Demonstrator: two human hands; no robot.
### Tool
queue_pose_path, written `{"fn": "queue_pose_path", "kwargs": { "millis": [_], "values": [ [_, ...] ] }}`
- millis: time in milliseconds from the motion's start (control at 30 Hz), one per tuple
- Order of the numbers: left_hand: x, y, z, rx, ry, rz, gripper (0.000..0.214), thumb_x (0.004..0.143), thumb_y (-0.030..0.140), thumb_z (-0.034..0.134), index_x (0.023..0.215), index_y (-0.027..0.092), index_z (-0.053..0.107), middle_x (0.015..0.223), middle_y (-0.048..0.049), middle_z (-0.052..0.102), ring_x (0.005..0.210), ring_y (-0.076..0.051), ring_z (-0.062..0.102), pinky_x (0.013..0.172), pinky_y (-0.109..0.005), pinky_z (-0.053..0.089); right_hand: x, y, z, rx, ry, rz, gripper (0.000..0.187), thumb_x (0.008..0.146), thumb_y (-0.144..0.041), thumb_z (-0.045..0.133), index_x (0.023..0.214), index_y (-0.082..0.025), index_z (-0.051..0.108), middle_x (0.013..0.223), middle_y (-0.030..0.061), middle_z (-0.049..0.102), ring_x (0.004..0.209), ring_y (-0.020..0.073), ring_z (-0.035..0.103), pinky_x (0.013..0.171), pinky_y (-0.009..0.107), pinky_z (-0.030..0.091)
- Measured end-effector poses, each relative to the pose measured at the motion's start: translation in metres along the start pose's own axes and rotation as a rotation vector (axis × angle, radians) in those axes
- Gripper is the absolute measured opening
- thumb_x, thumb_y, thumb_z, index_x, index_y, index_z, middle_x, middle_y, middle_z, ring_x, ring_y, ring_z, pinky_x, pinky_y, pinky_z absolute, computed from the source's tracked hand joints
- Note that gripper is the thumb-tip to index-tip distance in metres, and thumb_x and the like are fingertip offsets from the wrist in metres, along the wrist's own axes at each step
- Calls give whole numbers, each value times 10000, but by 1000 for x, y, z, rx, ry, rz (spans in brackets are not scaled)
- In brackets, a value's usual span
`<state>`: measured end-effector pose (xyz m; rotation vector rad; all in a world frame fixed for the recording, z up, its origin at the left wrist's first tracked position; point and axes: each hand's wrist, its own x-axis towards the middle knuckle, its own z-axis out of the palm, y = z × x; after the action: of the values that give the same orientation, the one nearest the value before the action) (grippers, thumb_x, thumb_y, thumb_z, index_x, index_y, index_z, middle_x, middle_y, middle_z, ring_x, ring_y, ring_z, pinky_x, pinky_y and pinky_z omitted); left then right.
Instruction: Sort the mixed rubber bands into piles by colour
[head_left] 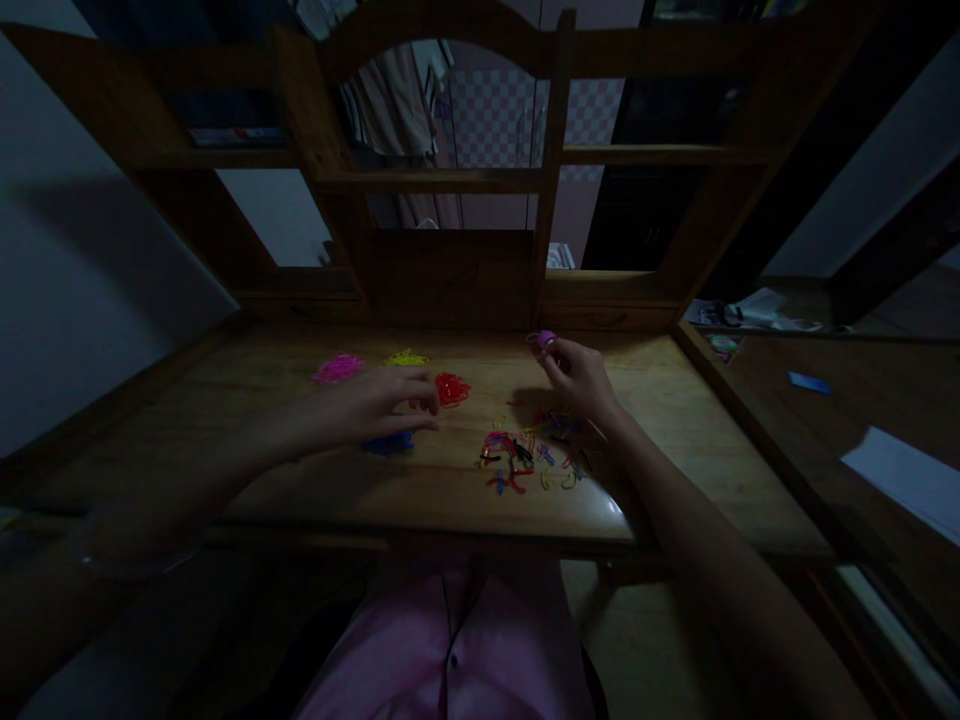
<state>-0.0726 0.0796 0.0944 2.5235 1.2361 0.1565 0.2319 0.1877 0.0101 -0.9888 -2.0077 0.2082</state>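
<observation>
My left hand (405, 398) hovers open over the wooden desk, thumb and fingers apart, with nothing seen between them. Just below it lies a blue pile (388, 442) of small pieces, partly hidden by the hand. A red pile (452, 390) sits right of its fingertips; a yellow pile (406, 357) and a pink pile (337, 368) lie behind it. The pieces look like thin coloured clips or loops. My right hand (583, 378) is closed at the fingertips on a small purple object (547, 340) with a thin loop. Mixed-colour pieces (517, 452) lie scattered below that hand.
A wooden shelf frame (450, 182) rises along the back of the desk (442, 495). At the right, a second surface holds white paper (904, 480) and a small blue packet (808, 382). A wall (90, 220) stands at the left. The light is dim.
</observation>
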Motion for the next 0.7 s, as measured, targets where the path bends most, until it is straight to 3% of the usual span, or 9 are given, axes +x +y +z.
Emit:
{"fn": "queue_pose_path", "kwargs": {
  "millis": [100,200,367,700],
  "values": [
    [18,27,16,-23,26,104,290,963,405,472,951,209,685,1002,-67,616,903,-197,574,798,-294,415,0,-2,-1,12,0,15,200,917,-294,482,831,-182,624,806,60,675,637,148,541,581,259,337],
    [36,37,30,-44,36,182,259,969,351,465,975,205,679,987,-77,618,894,-195,573,789,-301,419,0,-3,-2,24,6,20,221,924,-311,475,809,-185,615,813,64,678,641,150,546,583,262,345],
    [59,31,40,-88,28,199,212,941,333,514,962,207,683,948,-63,638,857,-189,582,767,-302,419,1,-4,-4,36,36,13,227,930,-324,481,819,-182,619,817,73,681,644,154,555,587,268,342],
    [77,15,71,-204,-33,62,133,819,310,645,853,182,651,845,-44,658,776,-168,586,647,-283,404,1,-1,-2,23,16,20,237,951,-339,463,853,-191,621,811,57,658,666,148,543,589,284,338]
  ]
}}
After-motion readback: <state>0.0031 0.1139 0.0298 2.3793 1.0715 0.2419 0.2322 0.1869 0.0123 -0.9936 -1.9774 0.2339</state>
